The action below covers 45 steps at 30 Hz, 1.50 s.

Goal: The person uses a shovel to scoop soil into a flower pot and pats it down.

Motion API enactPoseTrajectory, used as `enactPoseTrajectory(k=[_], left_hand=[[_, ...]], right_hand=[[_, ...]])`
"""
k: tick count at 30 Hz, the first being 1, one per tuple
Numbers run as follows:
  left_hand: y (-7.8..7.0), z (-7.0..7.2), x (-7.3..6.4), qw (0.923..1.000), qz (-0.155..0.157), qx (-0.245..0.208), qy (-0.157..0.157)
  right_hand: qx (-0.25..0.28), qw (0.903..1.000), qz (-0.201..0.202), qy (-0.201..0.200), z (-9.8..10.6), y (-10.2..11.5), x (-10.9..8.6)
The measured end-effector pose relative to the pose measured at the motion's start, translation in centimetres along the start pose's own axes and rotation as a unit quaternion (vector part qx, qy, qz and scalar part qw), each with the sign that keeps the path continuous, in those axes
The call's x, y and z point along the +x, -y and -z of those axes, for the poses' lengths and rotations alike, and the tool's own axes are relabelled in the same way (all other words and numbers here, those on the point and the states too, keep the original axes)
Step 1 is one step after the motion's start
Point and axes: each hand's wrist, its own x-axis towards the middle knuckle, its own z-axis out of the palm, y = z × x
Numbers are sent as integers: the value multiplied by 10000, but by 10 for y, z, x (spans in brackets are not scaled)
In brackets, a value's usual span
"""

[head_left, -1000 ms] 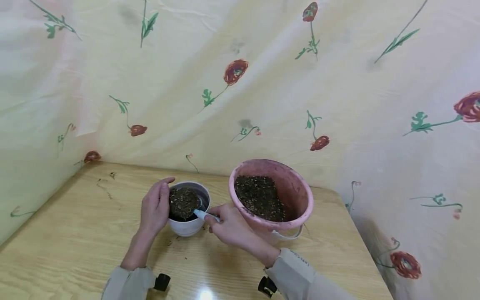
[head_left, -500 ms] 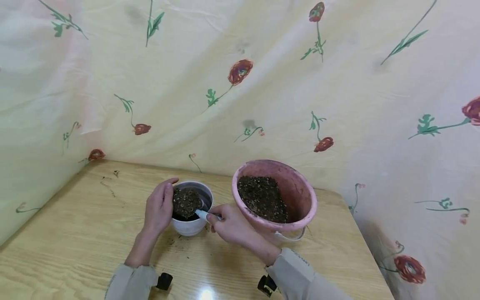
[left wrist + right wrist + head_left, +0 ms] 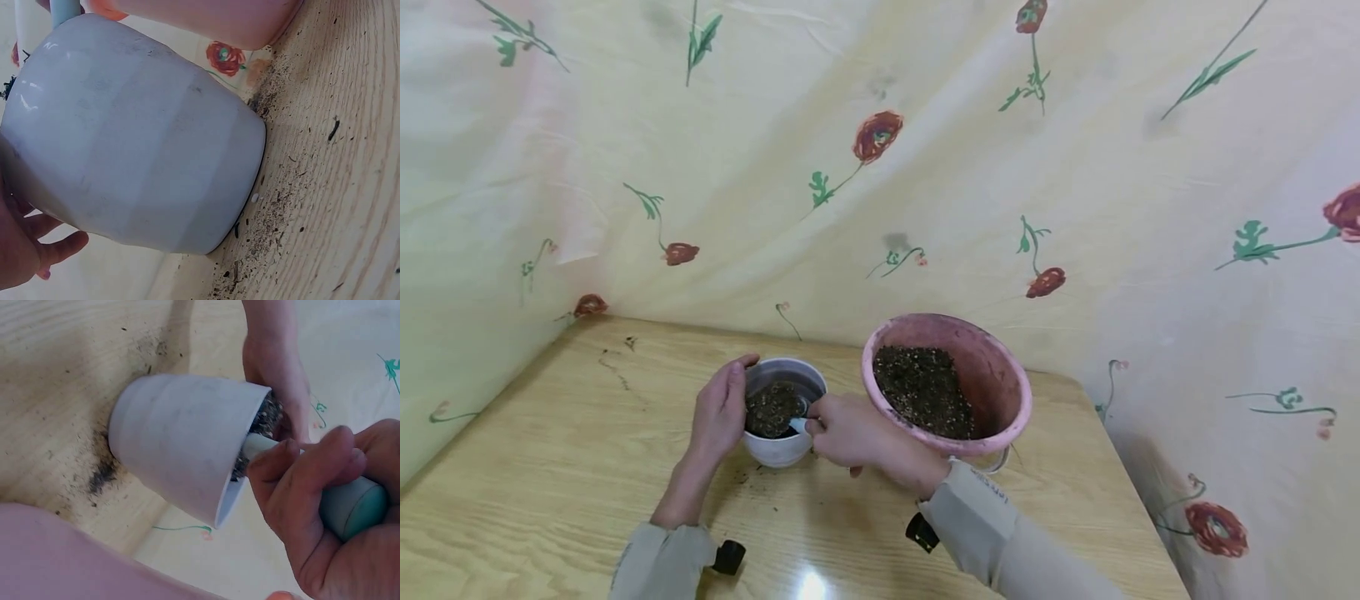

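Observation:
A white flowerpot [image 3: 777, 452] stands upright on the wooden table, dark soil [image 3: 772, 408] heaped inside against its left side. My left hand [image 3: 718, 408] grips the pot's left side near the rim; in the left wrist view some of its fingers [image 3: 62, 249] show beside the pot wall. My right hand [image 3: 853, 433] holds a small trowel by its pale blue handle [image 3: 353, 509], fingers curled round it. The handle slants down over the pot's right rim. The trowel's blade is mostly hidden in the pot by the soil.
A pink bucket [image 3: 1018, 417], partly filled with dark soil [image 3: 921, 392], stands just right of the pot. Its white bail handle [image 3: 1000, 462] hangs at the front. Soil crumbs [image 3: 265, 231] lie round the pot's base. Behind the table hangs a flowered cloth [image 3: 737, 167].
My right hand has turned over the trowel handle and shifted slightly up toward the pot's rim. The soil heap sits lower in the pot. My left hand keeps its grip.

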Motion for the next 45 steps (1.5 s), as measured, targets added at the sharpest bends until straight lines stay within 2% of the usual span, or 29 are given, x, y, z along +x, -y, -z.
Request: enactPoseTrajectory(k=[7,14,22,26,33,40,45], left_hand=[[2,-1,1,9988,353,-239,249],[1,-2,3,9969,563,-401,363],[-1,-2,4,9962,687,-228,475],[0,-2,2,9963,711,-112,469],[3,0,1,9969,666,-73,417],[2,1,0,9968,682,-73,402],[2,3,0,9959,775,-90,452]], right_hand=[[-108,9988,-378,300,13,3,2],[-936,9944,-403,293,24,3,2],[-1244,9895,-604,433,31,7,9],[-1731,9834,-450,309,32,10,11],[-2747,9615,-57,-49,36,15,5],[-3026,9510,56,-634,42,18,-3],[-3339,9352,355,-1122,44,12,-7]])
